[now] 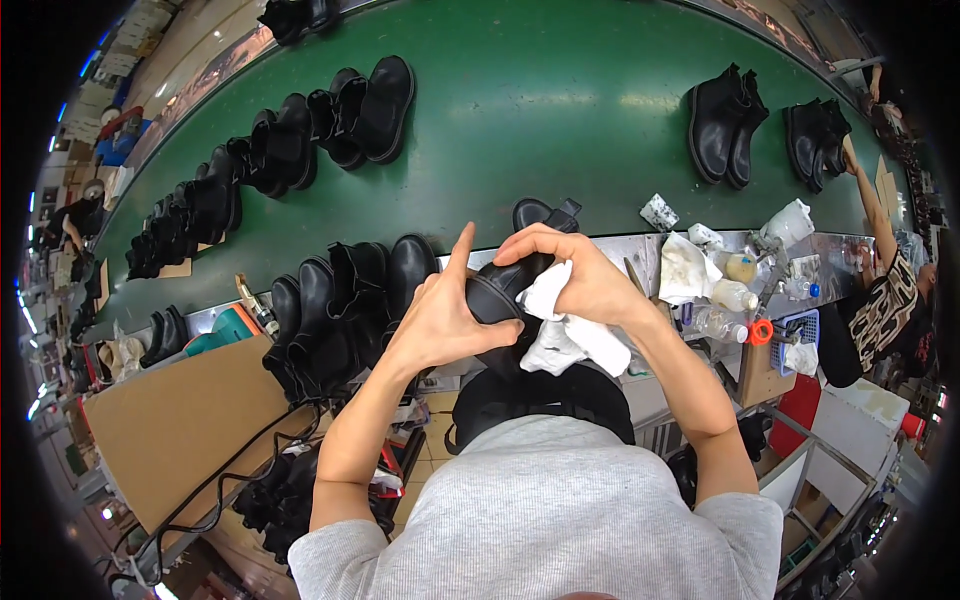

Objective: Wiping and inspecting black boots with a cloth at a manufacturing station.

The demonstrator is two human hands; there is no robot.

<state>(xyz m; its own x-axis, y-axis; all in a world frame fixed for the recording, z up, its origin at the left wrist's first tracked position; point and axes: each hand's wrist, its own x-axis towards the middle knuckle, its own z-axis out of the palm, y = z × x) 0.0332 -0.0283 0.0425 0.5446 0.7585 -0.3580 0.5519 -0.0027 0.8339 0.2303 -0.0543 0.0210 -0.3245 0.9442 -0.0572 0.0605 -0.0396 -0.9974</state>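
Observation:
Between my hands, in front of my chest, is a black ankle boot (492,300). My left hand (445,315) grips it from the left, thumb across its near side and index finger stretched up. On the other side my right hand (580,275) is curled over the boot with a white cloth (555,345) bunched in it. The cloth touches the boot and hangs below the hand. Just beyond, another black boot (533,212) lies at the edge of the green table (530,120). More black boots (345,300) stand close to the left of my left hand.
Rows of black boots (290,140) stand at the far left, two pairs (720,125) at the far right. Right of me are plastic bottles (735,295), white rags (688,268) and a blue basket (793,340). A cardboard sheet (190,430) lies left. Another person's arm (875,205) reaches in at right.

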